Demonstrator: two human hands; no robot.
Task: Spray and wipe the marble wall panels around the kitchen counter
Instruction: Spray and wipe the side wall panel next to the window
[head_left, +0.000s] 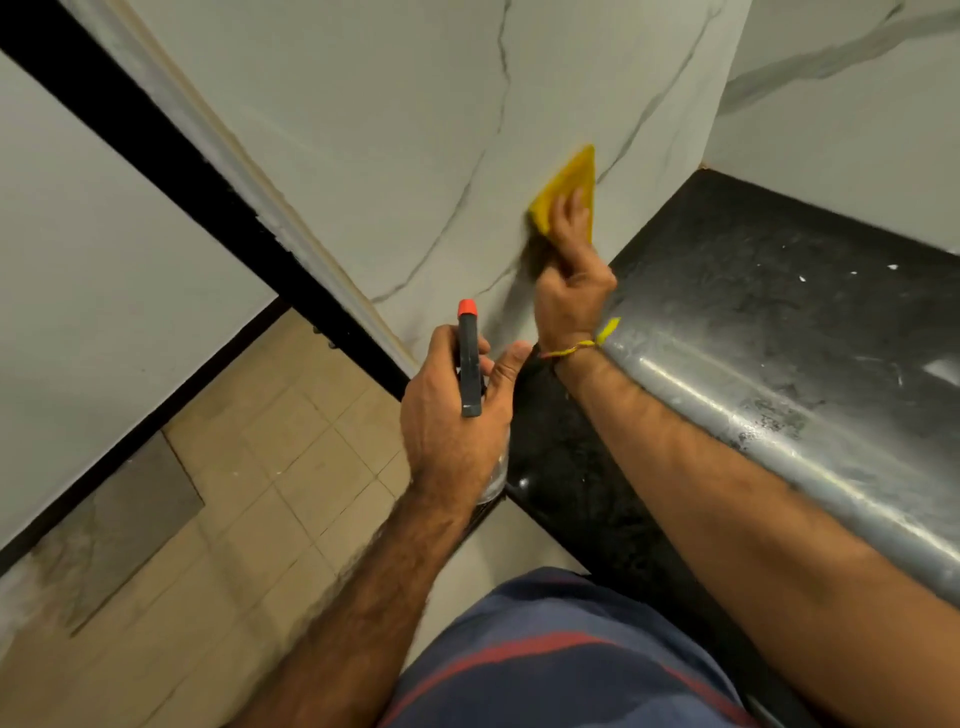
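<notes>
A white marble wall panel (415, 156) with grey veins rises beside the black kitchen counter (779, 291). My right hand (571, 280) presses a yellow cloth (569, 187) flat against this panel, just above the counter's near left corner. My left hand (457, 410) holds a spray bottle (469, 364) with a dark head and an orange nozzle tip, upright, a short way below and left of the cloth. The bottle's clear body is mostly hidden by my hand. A second marble panel (841, 104) stands behind the counter.
The counter has a rounded shiny front edge (727, 415) and white specks on top. A black door frame (182, 171) runs left of the panel. Beige floor tiles (249, 493) lie below. A white wall (93, 286) stands at far left.
</notes>
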